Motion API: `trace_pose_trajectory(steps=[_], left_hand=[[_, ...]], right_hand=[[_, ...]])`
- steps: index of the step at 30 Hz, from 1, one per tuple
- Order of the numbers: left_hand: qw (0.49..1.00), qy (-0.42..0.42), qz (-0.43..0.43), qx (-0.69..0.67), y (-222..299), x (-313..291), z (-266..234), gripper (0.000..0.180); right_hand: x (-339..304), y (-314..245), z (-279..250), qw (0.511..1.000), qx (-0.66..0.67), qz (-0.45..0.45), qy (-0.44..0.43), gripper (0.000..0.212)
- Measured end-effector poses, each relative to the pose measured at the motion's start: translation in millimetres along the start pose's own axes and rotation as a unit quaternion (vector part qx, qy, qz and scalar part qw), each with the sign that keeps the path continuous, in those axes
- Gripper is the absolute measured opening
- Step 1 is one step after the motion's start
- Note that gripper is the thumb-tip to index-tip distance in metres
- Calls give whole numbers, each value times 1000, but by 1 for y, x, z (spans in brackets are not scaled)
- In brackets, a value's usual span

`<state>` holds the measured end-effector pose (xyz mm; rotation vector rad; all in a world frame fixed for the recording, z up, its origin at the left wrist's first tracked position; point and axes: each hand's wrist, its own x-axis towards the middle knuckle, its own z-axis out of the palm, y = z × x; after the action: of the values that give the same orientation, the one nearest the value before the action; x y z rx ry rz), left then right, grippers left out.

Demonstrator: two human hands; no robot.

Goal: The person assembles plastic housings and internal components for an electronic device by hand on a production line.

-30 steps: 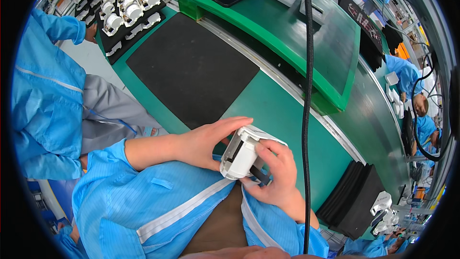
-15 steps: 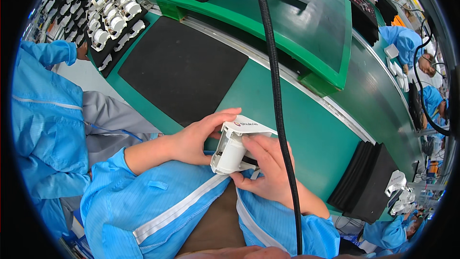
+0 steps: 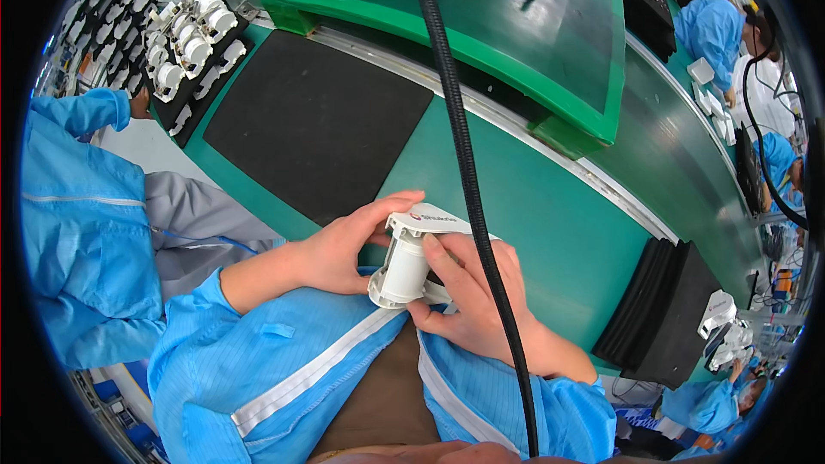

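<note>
Close to my body, both hands hold a white plastic housing [image 3: 436, 220] with a rounded flat top plate and a white cylinder [image 3: 405, 268] set in its open side. My left hand [image 3: 348, 245] grips it from the left, fingers at the top plate and thumb by the lower end. My right hand [image 3: 473, 285] is closed on the other side, its fingertips against the cylinder and the thumb near the bottom. The right palm hides the far part of the housing. A black braided cable [image 3: 455, 112] passes in front of the right hand in the view.
A black mat [image 3: 318, 120] lies on the green table [image 3: 550, 232]. Beyond it is a green-edged raised shelf [image 3: 464, 43]. Black foam sheets [image 3: 657, 314] are stacked right. At the far left a co-worker's sleeve [image 3: 86, 112] reaches toward black trays of white parts [image 3: 193, 43].
The whole view has shifted slightly. The housing has tilted a little in my hands, and my right fingers have moved slightly on the cylinder. Both hands keep their grip.
</note>
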<state>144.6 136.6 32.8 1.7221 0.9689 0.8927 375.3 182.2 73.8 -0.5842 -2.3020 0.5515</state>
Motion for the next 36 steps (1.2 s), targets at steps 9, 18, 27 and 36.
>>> trace_pose_trajectory(steps=[9, 18, 27, 36], left_hand=[[999, 11, 29, 36, -8, 0, 3, 103], [999, 20, 18, -30, -16, 1, 12, 105], [999, 1, -14, -36, -12, -1, 7, 104], [990, -4, 6, -142, -17, -3, 7, 108]], right_hand=[[-3, 4, 4, 1000, 14, -16, 4, 74], [-2, 7, 9, 998, 56, -14, 38, 62], [-3, 4, 7, 999, 19, -2, 37, 61], [-5, 5, 11, 998, 9, -5, 61, 60]])
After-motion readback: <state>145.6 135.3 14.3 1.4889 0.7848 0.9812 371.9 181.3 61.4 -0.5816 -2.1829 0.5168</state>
